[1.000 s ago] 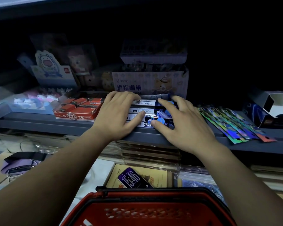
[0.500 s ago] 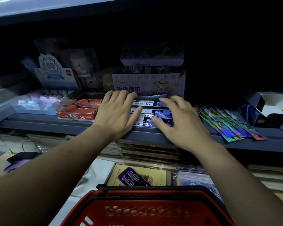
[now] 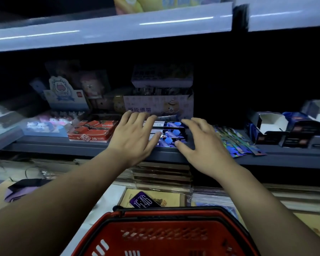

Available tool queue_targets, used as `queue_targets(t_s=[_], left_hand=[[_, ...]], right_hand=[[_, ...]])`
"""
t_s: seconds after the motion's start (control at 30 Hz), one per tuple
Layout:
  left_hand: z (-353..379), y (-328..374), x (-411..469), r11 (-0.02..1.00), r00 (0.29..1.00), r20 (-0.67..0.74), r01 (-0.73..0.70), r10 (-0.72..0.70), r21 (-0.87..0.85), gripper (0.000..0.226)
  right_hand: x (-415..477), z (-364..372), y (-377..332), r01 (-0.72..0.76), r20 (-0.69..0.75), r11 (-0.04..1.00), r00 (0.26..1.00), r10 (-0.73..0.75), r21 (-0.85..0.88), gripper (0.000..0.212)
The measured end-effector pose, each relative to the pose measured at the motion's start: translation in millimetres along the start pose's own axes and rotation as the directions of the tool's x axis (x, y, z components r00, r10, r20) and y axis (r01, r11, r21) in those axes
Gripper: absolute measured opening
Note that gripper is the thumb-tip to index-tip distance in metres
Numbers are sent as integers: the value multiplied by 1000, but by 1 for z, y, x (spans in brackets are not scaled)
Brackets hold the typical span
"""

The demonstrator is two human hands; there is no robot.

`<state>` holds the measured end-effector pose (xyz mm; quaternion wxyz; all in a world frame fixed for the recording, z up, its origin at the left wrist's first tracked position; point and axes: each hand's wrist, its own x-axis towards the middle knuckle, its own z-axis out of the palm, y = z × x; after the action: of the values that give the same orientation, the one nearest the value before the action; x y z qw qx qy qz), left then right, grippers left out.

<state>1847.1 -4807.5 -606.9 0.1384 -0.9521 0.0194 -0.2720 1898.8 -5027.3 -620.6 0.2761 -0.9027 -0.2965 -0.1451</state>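
A stack of dark, blue-patterned boxes lies at the front of a grey store shelf. My left hand lies flat over the stack's left part, fingers straight and thumb pointing right across the boxes. My right hand is at the stack's right side, fingers spread and slightly bent, thumb tip at the front corner of the boxes. Neither hand grips anything.
A red box of 2B items sits left of the stack, shiny flat packets to its right, dark open boxes further right. A printed carton stands behind. A red basket and a phone lie below.
The view has tilted up, showing the upper shelf edge. My right hand has lifted slightly and shifted right off the boxes; my left hand stays flat on them.
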Motion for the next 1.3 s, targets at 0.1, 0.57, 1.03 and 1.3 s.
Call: queue_targets(t_s=[0.1,0.57,1.03,1.3], left_hand=[[-12,22,1,999,999,-7,-43,43,-25,58],[-6,157,60,928,941,244,-144,236,-343,65],[13,150,63,599,971,211,102,114,-794,70],[-5,145,64,714,966,191,11,172,-700,73]], right_hand=[[-15,-20,10,-36,-25,999,999,36,-9,66],[-50,-44,73,-195,-11,935,979,201,-296,72],[-58,-44,69,-62,-153,935,988,8,-348,36],[-63,-61,90,-53,-244,980,965,100,193,24]])
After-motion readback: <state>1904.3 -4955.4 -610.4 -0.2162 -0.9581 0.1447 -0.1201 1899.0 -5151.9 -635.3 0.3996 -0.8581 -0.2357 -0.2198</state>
